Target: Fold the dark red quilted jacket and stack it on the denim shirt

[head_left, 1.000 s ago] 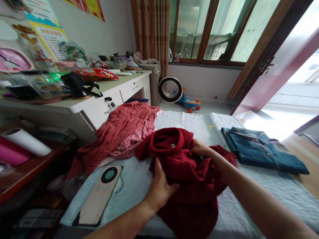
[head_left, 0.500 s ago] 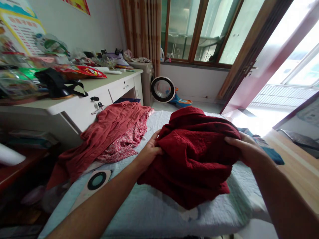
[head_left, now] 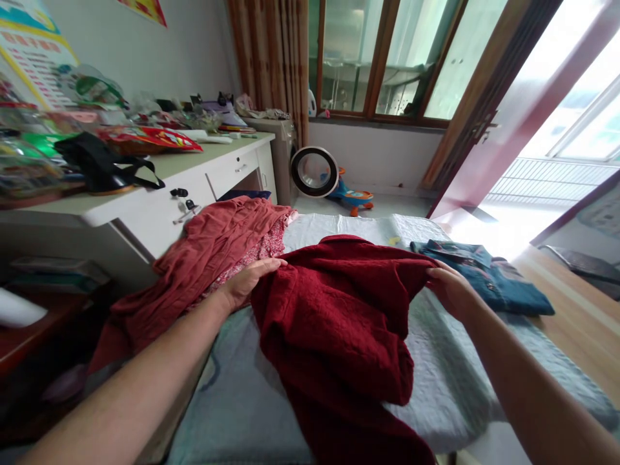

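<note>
A dark red garment (head_left: 339, 316) is stretched between my two hands over a light blue cloth (head_left: 242, 394) that covers the surface below. My left hand (head_left: 254, 278) pinches its upper left edge, and my right hand (head_left: 448, 287) grips the upper right edge. The lower part of the garment hangs down to the bottom of the view. Left of it lie a faded red garment (head_left: 194, 258) and a patterned red and white one (head_left: 271, 244). Folded blue denim (head_left: 498, 278) rests beyond my right hand.
A white desk (head_left: 188, 161) holding bags and a black strapped item (head_left: 97, 165) stands at the left. Behind are a washing machine with its round door (head_left: 314, 172) open and a blue and orange toy (head_left: 353, 194). A wooden surface (head_left: 576, 303) is at the right.
My hands have spread the dark red garment, the left moving left and the right slightly left. Its lower part now hangs further down, and more of the folded denim shows.
</note>
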Demonstrator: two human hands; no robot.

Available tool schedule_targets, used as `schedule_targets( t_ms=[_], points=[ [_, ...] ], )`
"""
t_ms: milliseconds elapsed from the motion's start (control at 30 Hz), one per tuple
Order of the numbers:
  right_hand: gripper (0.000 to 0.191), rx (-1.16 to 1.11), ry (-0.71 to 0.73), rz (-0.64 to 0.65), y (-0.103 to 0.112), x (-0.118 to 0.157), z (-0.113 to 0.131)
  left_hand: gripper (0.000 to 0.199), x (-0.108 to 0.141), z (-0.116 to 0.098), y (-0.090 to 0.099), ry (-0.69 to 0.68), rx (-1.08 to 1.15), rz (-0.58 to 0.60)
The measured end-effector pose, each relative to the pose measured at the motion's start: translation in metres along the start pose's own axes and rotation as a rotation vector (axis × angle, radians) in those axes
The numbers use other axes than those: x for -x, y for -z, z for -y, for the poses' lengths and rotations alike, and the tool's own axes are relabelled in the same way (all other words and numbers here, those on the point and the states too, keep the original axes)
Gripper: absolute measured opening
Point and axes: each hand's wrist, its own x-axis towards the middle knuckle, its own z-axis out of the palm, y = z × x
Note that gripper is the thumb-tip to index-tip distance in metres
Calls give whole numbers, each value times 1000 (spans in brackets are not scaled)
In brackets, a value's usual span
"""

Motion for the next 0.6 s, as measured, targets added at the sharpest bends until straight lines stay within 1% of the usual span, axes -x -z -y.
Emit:
schedule_targets(
  t_ms=[33,133,200,233,300,333,400,433,467,533,600],
  points=[
    [37,-11,-15,38,-3,-1,-2,49,0,0,-1,17,-6,-4],
    [51,16,-91,223,-15,-4,-5,75,-3,-2,-7,38,-98,-12],
    [57,40,-138,284,-20,-8,-2,81,-8,-9,-8,8,-185,4],
    [56,45,-148,274,-21,-11,2,80,-12,-15,-7,-8,-227,17],
    [52,41,-126,192,-18,-21,14,76,-23,-32,-1,-42,-305,24],
    [50,38,-93,139,-14,-28,23,72,-29,-43,3,-57,-346,11],
    [48,54,-15,68,-7,-43,43,65,-45,-68,13,-134,-466,-53],
    [47,68,22,41,-5,-51,54,63,-53,-82,18,-167,-549,-56],
    [45,87,56,8,-3,-60,64,65,-62,-95,22,-205,-662,-37],
    [42,143,130,-61,-4,-80,82,70,-80,-121,26,-293,-964,-22],
    [38,239,211,-135,-8,-101,94,78,-96,-142,26,-341,-1280,-69]
  ],
)
